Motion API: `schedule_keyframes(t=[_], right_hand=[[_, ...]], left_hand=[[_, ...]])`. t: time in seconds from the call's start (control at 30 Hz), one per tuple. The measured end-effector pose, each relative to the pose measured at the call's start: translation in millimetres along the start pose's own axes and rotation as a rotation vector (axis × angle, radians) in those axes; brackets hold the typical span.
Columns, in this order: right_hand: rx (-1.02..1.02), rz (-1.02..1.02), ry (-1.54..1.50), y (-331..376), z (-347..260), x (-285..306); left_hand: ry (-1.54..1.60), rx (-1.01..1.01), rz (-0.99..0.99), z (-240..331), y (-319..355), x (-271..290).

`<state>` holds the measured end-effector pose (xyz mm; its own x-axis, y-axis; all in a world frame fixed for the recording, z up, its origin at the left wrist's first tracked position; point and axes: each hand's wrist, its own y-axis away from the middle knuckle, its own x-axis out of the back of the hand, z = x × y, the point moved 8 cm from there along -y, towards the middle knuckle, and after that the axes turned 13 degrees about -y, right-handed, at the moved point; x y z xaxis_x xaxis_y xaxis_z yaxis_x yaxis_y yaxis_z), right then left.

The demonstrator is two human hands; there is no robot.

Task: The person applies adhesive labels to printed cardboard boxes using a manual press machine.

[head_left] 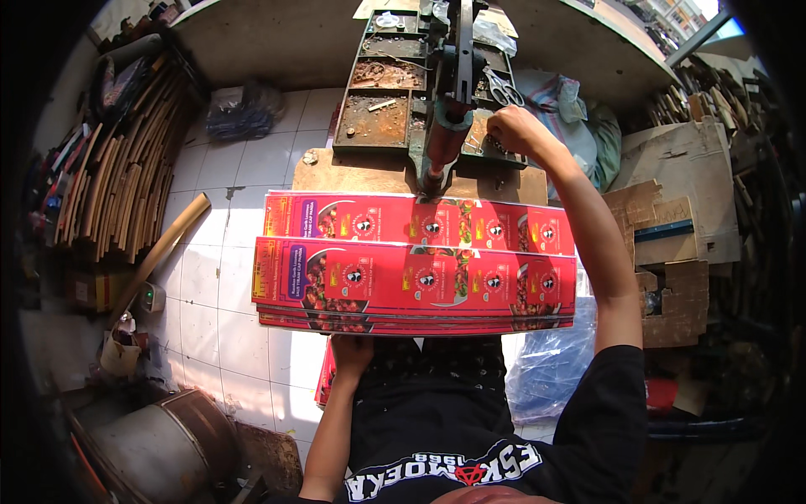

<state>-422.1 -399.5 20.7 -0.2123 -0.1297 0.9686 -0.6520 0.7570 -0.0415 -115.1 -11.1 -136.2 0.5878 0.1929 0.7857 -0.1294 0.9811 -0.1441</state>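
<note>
A stack of red printed cardboard sheets (395,281) lies across in front of me, with the upper sheets set back from the lower ones. My left hand (351,353) is at the stack's near edge, left of the middle, its fingers hidden beneath the sheets. My right hand (514,130) reaches over the right end of the stack to a divided metal tray (411,94). Its fingers are curled together down in the near right compartment, among small dark pieces. Whatever they pinch is too small to make out. Between the hands stands an upright metal press (449,126), its lower tip just behind the far sheet.
Scissors (504,86) lie in the tray's right side. A wooden board (319,172) sits under the press. Stacked cardboard (134,160) stands at the left, near a brown tube (164,252) and a metal drum (159,445). Clear plastic (550,370) lies at the right.
</note>
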Motion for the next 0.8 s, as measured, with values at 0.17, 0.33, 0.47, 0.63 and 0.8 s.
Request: schedule_keyframes(t=[0.17,0.33,0.47,0.63,0.8], right_hand=[[0.027,0.084,-0.146,5,-2,12],[0.013,0.051,-0.149,5,-7,17],[-0.009,0.01,-0.11,4,-3,11],[0.005,0.022,-0.118,1,-3,9],[0.007,0.051,-0.104,-1,2,8]], left_hand=[[-0.015,0.015,0.0,2,-1,4],[-0.047,0.01,0.006,0,1,2],[-0.044,0.017,-0.003,1,0,1],[-0.04,0.011,-0.001,-2,1,0],[-0.026,-0.006,0.014,3,-1,3]])
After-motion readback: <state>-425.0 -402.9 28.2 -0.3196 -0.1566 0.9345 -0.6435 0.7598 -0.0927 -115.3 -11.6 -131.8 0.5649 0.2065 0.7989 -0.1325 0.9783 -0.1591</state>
